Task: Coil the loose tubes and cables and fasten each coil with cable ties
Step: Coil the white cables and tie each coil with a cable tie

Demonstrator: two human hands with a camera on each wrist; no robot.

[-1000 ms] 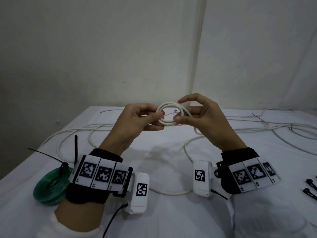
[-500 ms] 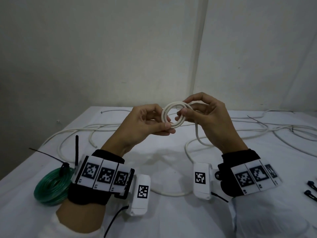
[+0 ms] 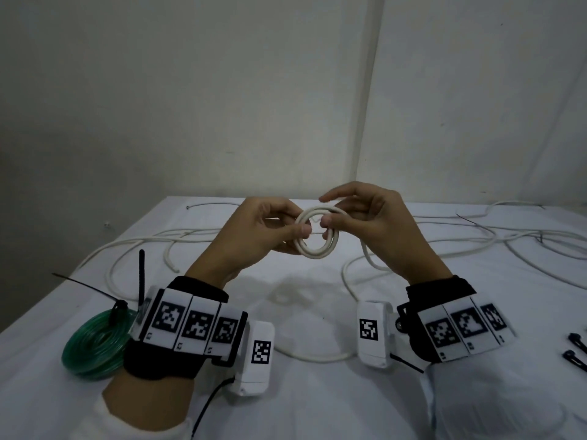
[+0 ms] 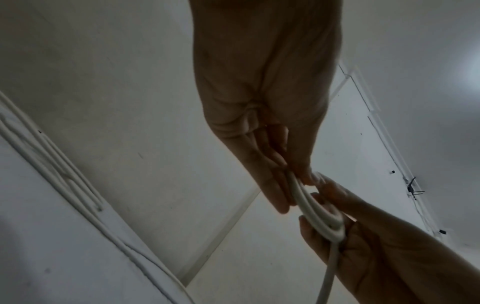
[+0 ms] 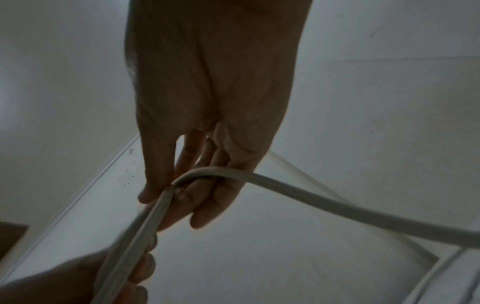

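Note:
A small coil of white cable (image 3: 314,246) is held up above the table between both hands. My left hand (image 3: 270,233) pinches the coil's left side with thumb and fingers; the left wrist view shows the coil (image 4: 322,216) edge-on at its fingertips. My right hand (image 3: 359,217) pinches the right side of the coil with thumb against fingers, its index finger arched over the top. From the right hand (image 5: 182,185) the loose white cable (image 5: 337,205) runs off to the right and down to the table.
A tied green tube coil (image 3: 95,341) with black cable ties lies at the left, by my left wrist. Loose white cable (image 3: 476,239) sprawls across the back and right of the white table (image 3: 317,392). Black cable ties (image 3: 575,350) lie at the right edge.
The coil has tipped so its loop faces me and hangs lower. My right hand has shifted its grip, and the cable's tail now drops behind that hand.

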